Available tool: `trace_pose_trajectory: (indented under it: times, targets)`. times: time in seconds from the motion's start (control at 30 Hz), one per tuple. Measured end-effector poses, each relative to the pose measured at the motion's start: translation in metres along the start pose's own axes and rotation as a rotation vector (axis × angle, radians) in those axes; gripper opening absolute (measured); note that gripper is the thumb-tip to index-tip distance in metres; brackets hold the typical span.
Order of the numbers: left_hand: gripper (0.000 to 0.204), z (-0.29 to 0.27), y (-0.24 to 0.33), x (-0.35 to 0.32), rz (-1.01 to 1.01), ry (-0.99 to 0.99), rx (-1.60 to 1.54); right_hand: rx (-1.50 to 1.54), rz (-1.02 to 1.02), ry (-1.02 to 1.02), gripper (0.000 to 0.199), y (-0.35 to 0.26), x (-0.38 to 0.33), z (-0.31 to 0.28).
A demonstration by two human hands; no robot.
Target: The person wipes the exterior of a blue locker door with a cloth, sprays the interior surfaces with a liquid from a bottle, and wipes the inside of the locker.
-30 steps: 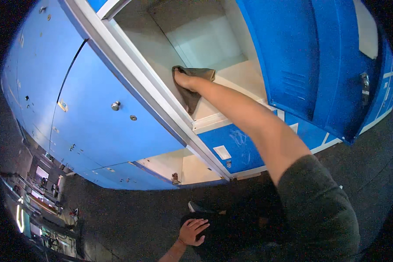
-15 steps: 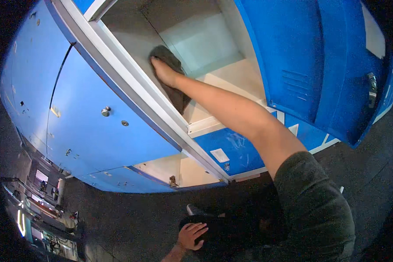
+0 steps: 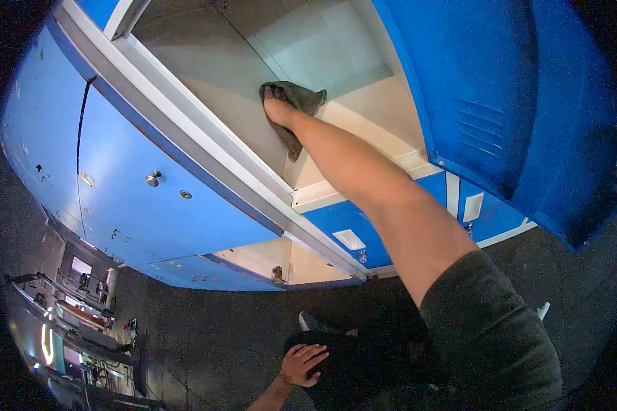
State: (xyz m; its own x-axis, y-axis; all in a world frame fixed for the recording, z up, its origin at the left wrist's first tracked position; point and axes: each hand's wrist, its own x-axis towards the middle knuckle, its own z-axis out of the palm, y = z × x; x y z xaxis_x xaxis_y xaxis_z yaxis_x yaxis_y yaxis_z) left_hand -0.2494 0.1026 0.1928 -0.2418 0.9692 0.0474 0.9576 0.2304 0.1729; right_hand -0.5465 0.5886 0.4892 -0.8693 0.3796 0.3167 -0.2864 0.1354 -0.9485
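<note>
Inside an open locker compartment (image 3: pixel 363 116), my right hand (image 3: pixel 279 109) presses a dark grey-brown cloth (image 3: pixel 307 99) against the left inner wall, near the back corner. The cloth bunches around my fingers, with one corner sticking out to the right and another hanging down. My fingers are partly hidden by its folds. The bare right forearm reaches in over the compartment's white front lip (image 3: pixel 322 195). Low in the view, my left hand (image 3: pixel 304 364) lies on my dark-clothed knee, fingers spread and holding nothing.
The blue compartment door (image 3: pixel 473 89) stands swung out to the right. Light-blue locker doors (image 3: pixel 151 219) with a round knob (image 3: pixel 153 178) line the left. Below is another open compartment (image 3: pixel 308 266). Dark floor (image 3: pixel 206 335) lies beneath; equipment stands far left.
My right hand has moved the cloth rightward, toward the back corner, and the cloth is now more bunched with a corner flared out. The view has shifted slightly. My left hand stays on the knee.
</note>
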Motion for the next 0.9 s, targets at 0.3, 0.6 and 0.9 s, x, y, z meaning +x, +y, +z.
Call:
trace_pose_trajectory:
  times: [0.3,0.6,0.9]
  targets:
    - [0.05,0.001,-0.005,-0.007,-0.02,-0.067,0.013,0.002,-0.35,-0.156,0.061,-0.076,-0.041,0.031]
    - [0.053,-0.004,-0.003,-0.004,-0.025,-0.032,0.01,0.198,-0.615,-0.16,0.066,-0.101,-0.073,0.043]
    - [0.056,-0.001,-0.007,0.003,-0.004,-0.069,0.015,0.025,-0.677,-0.162,0.077,-0.119,-0.051,0.037]
